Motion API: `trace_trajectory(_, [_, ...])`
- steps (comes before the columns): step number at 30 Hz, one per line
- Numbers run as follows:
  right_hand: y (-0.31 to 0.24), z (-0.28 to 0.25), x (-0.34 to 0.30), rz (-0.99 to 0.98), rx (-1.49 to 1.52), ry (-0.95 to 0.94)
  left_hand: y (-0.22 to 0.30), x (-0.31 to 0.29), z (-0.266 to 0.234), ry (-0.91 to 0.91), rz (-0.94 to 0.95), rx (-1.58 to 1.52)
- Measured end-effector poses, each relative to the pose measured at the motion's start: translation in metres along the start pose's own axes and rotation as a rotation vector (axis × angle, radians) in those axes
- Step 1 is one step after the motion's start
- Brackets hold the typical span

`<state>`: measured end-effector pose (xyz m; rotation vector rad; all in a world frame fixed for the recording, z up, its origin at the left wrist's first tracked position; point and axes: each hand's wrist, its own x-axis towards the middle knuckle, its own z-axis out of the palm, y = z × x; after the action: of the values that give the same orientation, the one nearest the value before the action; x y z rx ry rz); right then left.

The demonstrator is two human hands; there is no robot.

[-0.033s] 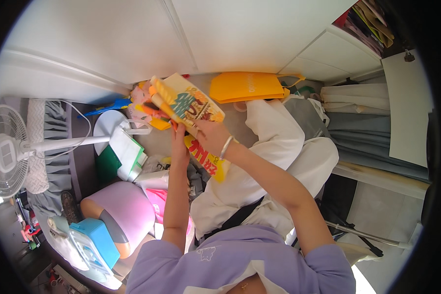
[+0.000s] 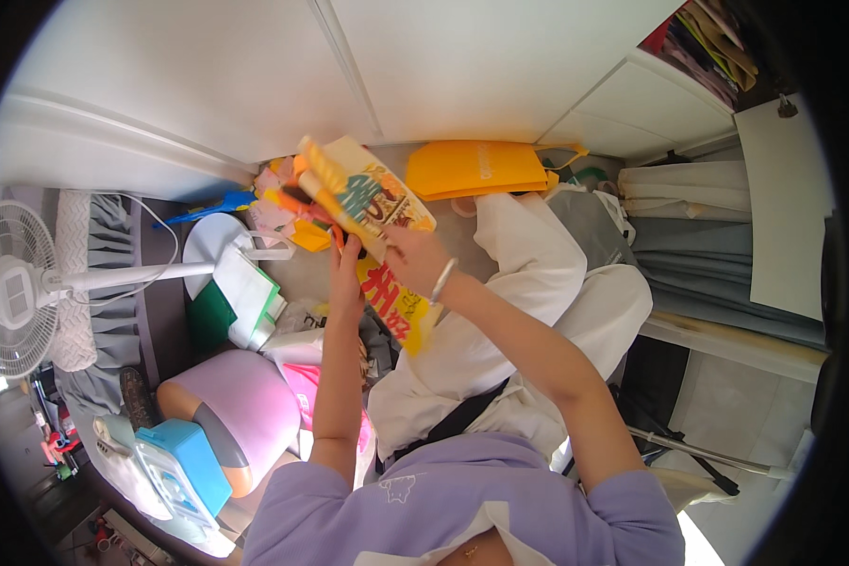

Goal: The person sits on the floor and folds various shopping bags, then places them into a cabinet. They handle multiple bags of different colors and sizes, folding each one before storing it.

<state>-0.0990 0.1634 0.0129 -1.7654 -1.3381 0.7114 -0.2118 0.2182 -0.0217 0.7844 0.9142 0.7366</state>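
In front of me I hold a bundle of brightly printed paper cutouts. My left hand [image 2: 346, 267] is closed around its lower left side, where an orange piece [image 2: 313, 209] sticks out. At its lower right edge, my right hand [image 2: 417, 255] pinches the papers, a white band on the wrist. A cream card [image 2: 396, 193] with green and orange pictures faces up at the top. Beside it stands a curled yellow-striped strip [image 2: 324, 173], slightly blurred. Below the hands hangs a yellow piece with red print [image 2: 387, 300]. The fingertips are partly hidden behind the papers.
A yellow-orange bag [image 2: 476, 170] lies against the white cabinet [image 2: 208, 75]. To the left are a standing fan [image 2: 14, 288], green-edged papers [image 2: 245, 292], a pink-lilac stool [image 2: 241, 406] and a blue box [image 2: 189, 462]. Grey curtains [image 2: 707, 269] hang at right.
The yellow-striped strip has bent up and rightward. My right hand has shifted slightly, and the yellow piece with red print has swung a little right and down.
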Motion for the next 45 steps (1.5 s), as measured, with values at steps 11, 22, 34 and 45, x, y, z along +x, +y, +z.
trace_trajectory(11, [-0.035, -0.26, -0.089, 0.038, 0.945, 0.687, 0.136, -0.033, 0.053, -0.17, 0.15, -0.196])
trace_trajectory(22, [-0.017, -0.406, -0.251, -0.022, 0.113, 1.096, -0.008, 0.007, 0.298, -0.934, -0.461, 0.047])
trace_trajectory(34, [0.055, -0.385, -0.27, 0.35, 0.096, 1.178, -0.243, 0.007, 0.26, -0.761, -0.865, 0.107])
trace_trajectory(45, [0.1, -0.373, -0.271, 0.43, 0.121, 1.19, -0.285, 0.005, 0.214, -0.599, -1.154, 0.226])
